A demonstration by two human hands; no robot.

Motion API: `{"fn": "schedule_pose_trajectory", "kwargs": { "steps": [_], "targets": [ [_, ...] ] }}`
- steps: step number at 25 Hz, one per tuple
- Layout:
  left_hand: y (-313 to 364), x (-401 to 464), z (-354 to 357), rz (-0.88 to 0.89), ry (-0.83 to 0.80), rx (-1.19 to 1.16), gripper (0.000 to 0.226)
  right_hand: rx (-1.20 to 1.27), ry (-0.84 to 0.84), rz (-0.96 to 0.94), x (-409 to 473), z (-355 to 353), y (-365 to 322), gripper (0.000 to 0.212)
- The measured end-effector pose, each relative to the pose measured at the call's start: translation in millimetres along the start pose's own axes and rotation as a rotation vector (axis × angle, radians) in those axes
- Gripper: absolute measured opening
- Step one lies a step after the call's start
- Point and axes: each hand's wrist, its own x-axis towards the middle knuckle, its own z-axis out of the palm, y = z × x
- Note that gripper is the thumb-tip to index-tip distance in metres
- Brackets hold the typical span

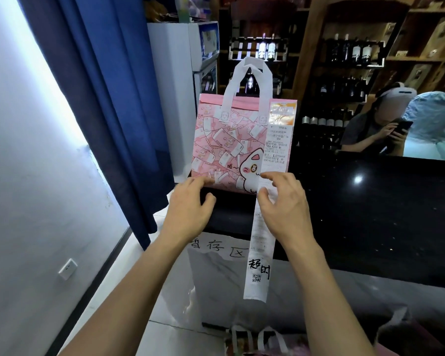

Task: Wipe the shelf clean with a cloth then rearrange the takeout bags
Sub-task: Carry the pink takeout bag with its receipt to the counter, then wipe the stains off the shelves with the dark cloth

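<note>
A pink non-woven takeout bag printed with banknotes and a white cartoon cat (229, 145) stood upright on the glossy black stone worktop (370, 214), close to its left end and near edge, its two white strap handles (247, 80) standing up above the mouth. A long white paper receipt strip (261, 242) was fixed to the bag's right front, topped with a gold sticker, and hung past the worktop edge, loose end dangling with black handwritten characters and a small QR code. Left hand (190, 204) lay at the bag's lower left corner, fingers loosely spread, tips touching the bag's bottom edge, thumb out over the worktop; nothing gripped. Right hand (283, 201) hovered at the lower right corner over the receipt, fingers curled and spread, thumb touching the strip; whether it pinched the paper could not be told. Below the worktop, a white sheet with handwritten characters (216, 249) on the marble-pattern front. At the bottom of the view, another bag with pale handles (257, 340), partly cut off. Blue curtain (108, 98) hung left; dark wooden shelves of bottles (344, 52) behind. A second person (380, 129) sat beyond the worktop holding a phone.
</note>
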Motion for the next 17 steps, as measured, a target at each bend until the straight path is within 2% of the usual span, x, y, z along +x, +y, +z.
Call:
{"fn": "schedule_pose_trajectory", "kwargs": {
  "steps": [11, 17],
  "targets": [
    [1.8, -133.8, -19.9, -0.334, 0.149, 0.082, 0.027, 0.204, -0.384, -0.160, -77.9, 34.4, -20.3, 0.031],
    [-1.6, -228.1, -57.7, -0.510, 0.298, 0.161, 0.029, 0.318, -0.564, -0.317, -134.6, 50.4, -69.5, 0.029]
  ]
}}
